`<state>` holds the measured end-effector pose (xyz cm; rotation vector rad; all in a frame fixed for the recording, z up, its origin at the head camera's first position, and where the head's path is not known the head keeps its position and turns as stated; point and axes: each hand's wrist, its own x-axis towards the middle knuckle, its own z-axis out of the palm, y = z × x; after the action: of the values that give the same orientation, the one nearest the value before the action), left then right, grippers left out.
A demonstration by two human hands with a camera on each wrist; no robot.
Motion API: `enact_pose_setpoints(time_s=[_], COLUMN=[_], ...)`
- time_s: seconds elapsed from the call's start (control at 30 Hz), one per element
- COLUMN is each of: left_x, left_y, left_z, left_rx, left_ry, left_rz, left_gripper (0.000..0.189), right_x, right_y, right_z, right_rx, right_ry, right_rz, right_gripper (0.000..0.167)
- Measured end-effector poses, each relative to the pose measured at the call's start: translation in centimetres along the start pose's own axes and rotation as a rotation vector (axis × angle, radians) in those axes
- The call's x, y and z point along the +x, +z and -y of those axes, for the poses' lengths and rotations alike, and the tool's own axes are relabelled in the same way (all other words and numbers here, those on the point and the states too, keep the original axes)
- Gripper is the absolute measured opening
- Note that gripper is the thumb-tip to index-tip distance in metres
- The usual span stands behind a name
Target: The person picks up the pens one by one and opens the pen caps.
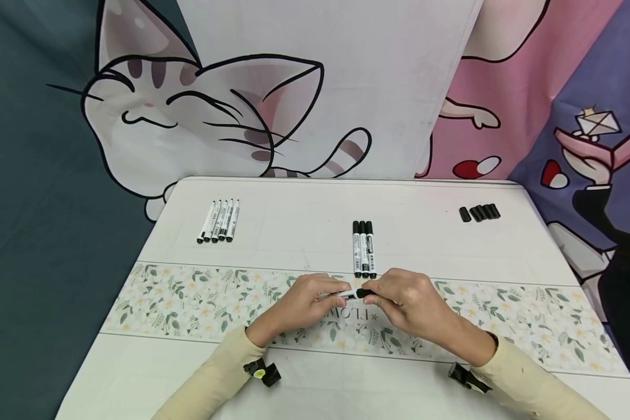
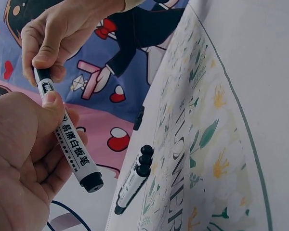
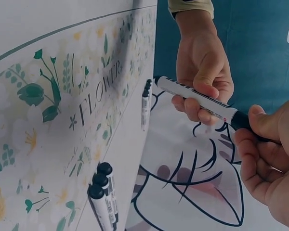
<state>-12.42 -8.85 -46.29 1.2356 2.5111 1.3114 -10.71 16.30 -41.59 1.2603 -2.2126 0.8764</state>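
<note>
Head view showed the pen [image 1: 350,295] between your 2 grips, its long axis running left to right. Your left grip [image 1: 312,300] was clamped on the barrel [image 2: 76,150]; your right grip [image 1: 412,300], nearer the cap [image 1: 365,293], pinched it. Just beyond, 3 capped pens [image 1: 363,249] lay on the surface [image 1: 420,233].

The head view is bright and even; both wrist views are dimmer, greyish. In the right one, shadow darkens the tablecloth [image 3: 127,50] near twelve o'clock; in the left, the marker [image 2: 73,144] looks sharp.
</note>
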Motion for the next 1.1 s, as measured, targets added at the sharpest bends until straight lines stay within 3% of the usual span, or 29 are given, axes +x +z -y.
enact_pose_setpoints(time_s=[0.47,1.1], left_x=[0.11,0.21], left_y=[-0.25,-0.59], left_z=[0.19,0.44], left_rx=[-0.101,-0.172], left_ry=[-0.037,-0.005], left_rz=[0.063,0.150], left_gripper=[0.032,0.031], right_x=[-0.24,-0.56], right_y=[0.00,0.02], right_z=[-0.21,-0.12], right_rx=[0.005,0.018], right_ry=[-0.047,-0.069], right_rz=[-0.006,0.013], right_gripper=[0.036,0.038])
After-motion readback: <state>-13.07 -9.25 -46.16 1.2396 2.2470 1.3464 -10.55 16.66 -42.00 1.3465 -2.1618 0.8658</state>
